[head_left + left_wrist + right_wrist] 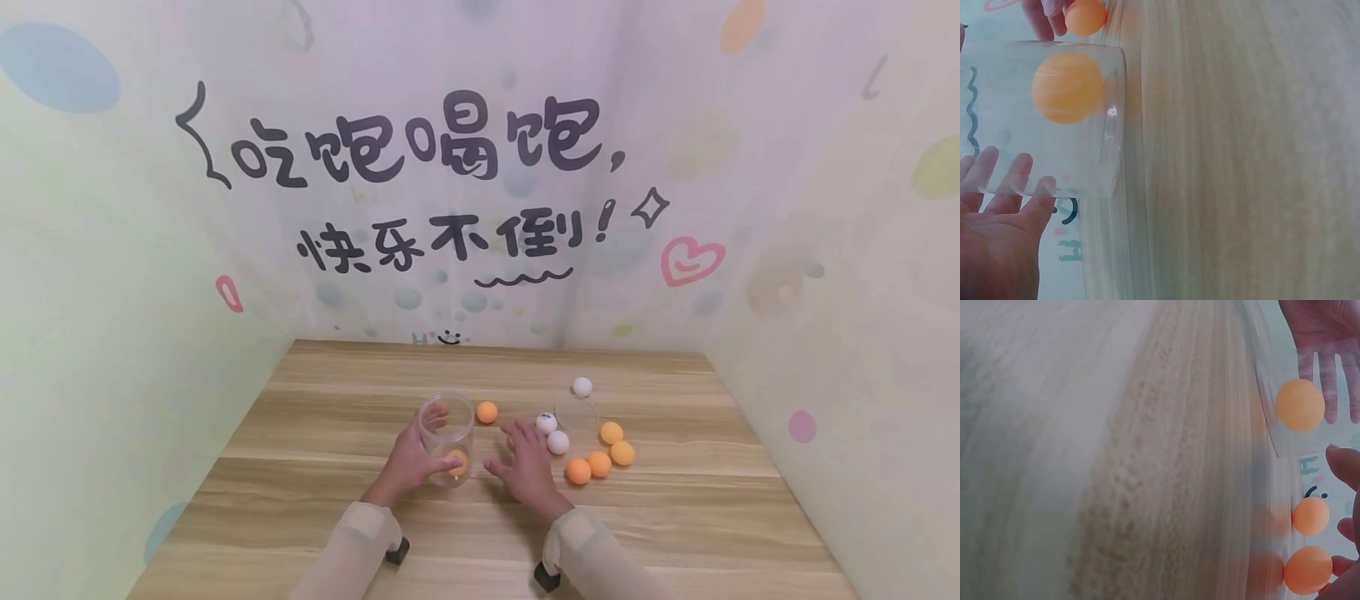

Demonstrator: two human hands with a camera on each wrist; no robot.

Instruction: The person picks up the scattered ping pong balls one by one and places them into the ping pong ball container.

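My left hand [411, 460] holds a clear plastic jar [447, 433] upright on the table, fingers along one side and thumb across the front. One orange ping-pong ball [1068, 87] lies at the bottom of the jar. Just right of the jar, my right hand [528, 462] is lowered with its thumb spread away from its fingers. Under these fingers is another orange ball [1308, 570], mostly hidden in the head view; fingertips show right behind it in the right wrist view, with the thumb apart from it.
Behind the hands lies a single orange ball [487, 412]. Two white balls [557, 442] sit beside my right fingers, near a clear round lid [577, 414]. A third white ball [582, 387] is farther back. Several orange balls [598, 464] lie at the right. Printed curtains surround the wooden table [315, 417].
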